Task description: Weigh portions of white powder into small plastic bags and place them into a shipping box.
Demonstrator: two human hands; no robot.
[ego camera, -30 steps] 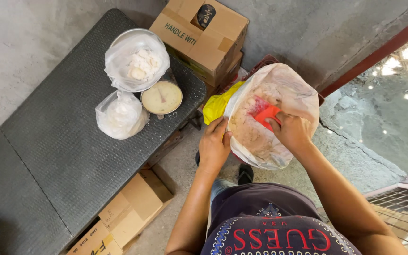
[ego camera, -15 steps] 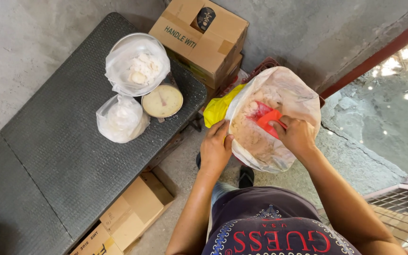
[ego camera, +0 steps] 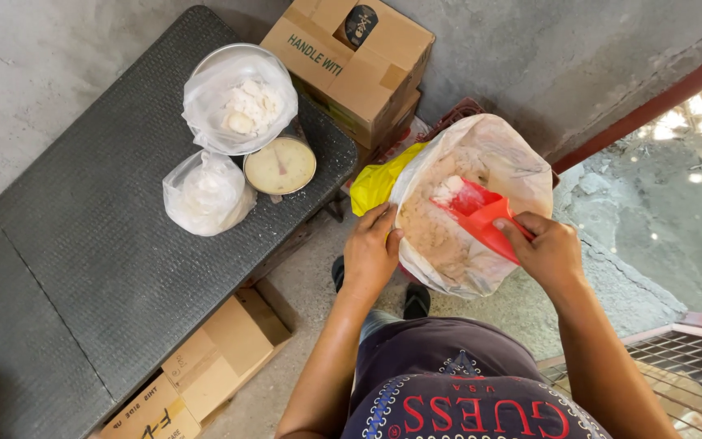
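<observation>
Red plastic scoop (ego camera: 481, 218) w/ white lumps sits inside big clear sack (ego camera: 522, 162) on floor, right hand (ego camera: 550, 252) clenched round its handle; left hand (ego camera: 371, 248) pinches sack rim open. Scooping step; next needs a level lift

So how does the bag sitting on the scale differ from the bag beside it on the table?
The bag on the scale is open at the top and shows white chunks; the bag beside it is closed, gathered at the top. The first rests on the scale's pan, the second on the table. Both are clear plastic with white contents.
</observation>
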